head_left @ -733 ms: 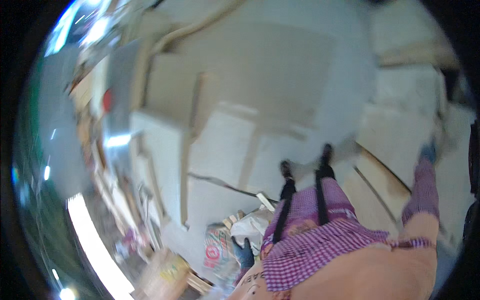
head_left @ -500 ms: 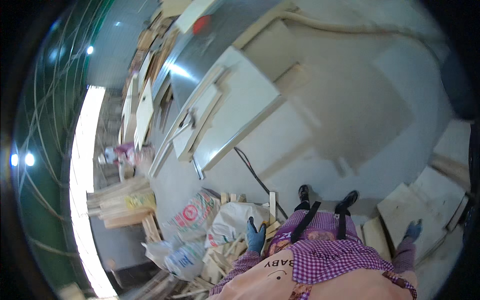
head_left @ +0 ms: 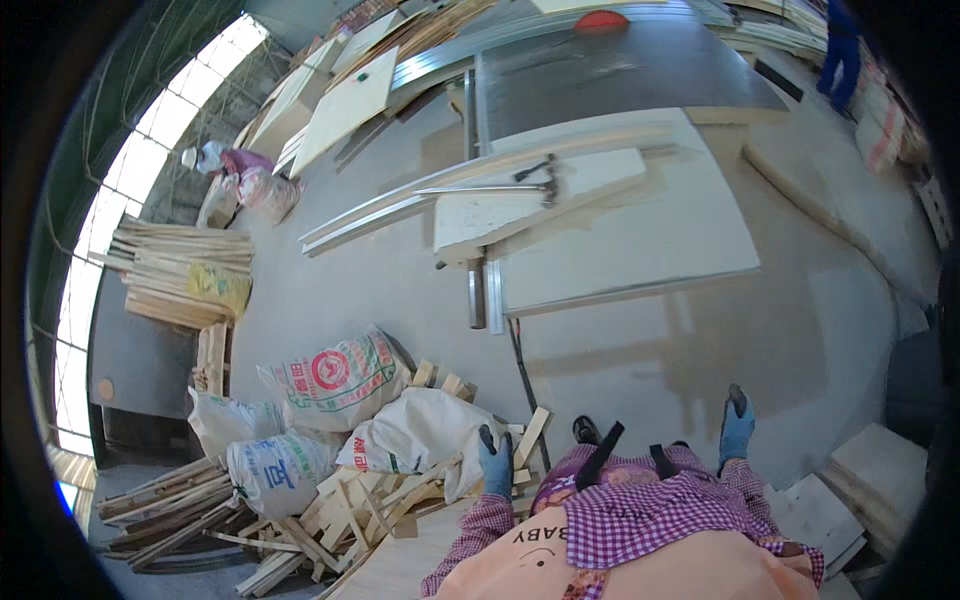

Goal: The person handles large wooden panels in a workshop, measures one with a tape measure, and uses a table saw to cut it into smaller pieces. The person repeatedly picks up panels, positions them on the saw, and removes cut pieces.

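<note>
1. Sack (head_left: 420, 430), white and slumped, lies at about 10 o'clock from my left hand (head_left: 495, 462), its right end just beside or under my glove; I cannot tell whether I touch it.
2. Its long axis runs roughly from 8 to 2 o'clock, so the near end points toward my left hand.
3. My left hand is clearly the nearer one. Its thumb and fingers stand apart in a V, with nothing between them that I can see.
4. My right hand (head_left: 737, 430) is out past my other hip, fingers toward 12 o'clock, with the sack well apart at 9 o'clock. It looks empty; how far its fingers are spread I cannot tell.
5. A pale wood strip (head_left: 532, 437) stands out near my left fingers at about 2 o'clock, its length running from 1 to 7 o'clock.
6. Wood scraps (head_left: 375, 510) lie in a heap at 8 o'clock from my left hand, below the sack; a printed sack (head_left: 350, 375) sits beyond it at 10 o'clock.
7. White boards (head_left: 885, 465) lie at 4 o'clock from my right hand.
</note>
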Available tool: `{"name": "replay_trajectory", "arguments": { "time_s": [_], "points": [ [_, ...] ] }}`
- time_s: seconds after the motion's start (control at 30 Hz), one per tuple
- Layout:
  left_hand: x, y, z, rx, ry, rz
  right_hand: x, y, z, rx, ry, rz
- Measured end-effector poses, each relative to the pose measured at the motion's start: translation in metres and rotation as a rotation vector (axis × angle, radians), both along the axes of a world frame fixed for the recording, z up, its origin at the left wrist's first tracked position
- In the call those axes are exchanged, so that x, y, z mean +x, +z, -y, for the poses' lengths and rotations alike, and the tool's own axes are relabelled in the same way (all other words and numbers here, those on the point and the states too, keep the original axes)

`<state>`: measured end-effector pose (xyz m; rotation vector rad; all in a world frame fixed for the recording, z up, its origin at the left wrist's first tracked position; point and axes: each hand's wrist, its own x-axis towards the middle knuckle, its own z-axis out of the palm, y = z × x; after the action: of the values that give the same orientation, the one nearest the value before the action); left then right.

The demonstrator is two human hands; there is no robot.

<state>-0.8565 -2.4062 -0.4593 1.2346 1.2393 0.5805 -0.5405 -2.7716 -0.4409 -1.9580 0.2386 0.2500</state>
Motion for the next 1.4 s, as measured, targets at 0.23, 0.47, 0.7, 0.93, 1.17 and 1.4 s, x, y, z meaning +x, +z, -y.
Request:
{"name": "replay_trajectory", "arguments": {
  "time_s": [0.23,0.47,0.7,0.93,1.17,1.4],
  "points": [
    [0.021,0.004,-0.126,-0.092,0.113,0.121,0.028,0.09,-0.207,0.128,0.399,0.226],
    [0.056,0.048,-0.202,-0.44,0.198,0.349,0.062,0.095,-0.377,0.445,0.472,0.187],
    [0.123,0.032,-0.321,-0.632,0.14,0.386,0.084,0.095,-0.504,0.675,0.163,0.193],
    [0.223,-0.07,-0.442,-1.067,0.187,0.39,0.059,0.094,-0.605,0.17,-0.154,0.278],
    [0.261,-0.037,-0.445,-1.372,0.083,1.115,0.064,0.083,-0.653,0.207,-0.415,0.289],
    [0.261,-0.012,-0.456,-1.297,-0.069,0.831,0.051,0.058,-0.656,-0.233,-0.265,0.445]
  ]
}}
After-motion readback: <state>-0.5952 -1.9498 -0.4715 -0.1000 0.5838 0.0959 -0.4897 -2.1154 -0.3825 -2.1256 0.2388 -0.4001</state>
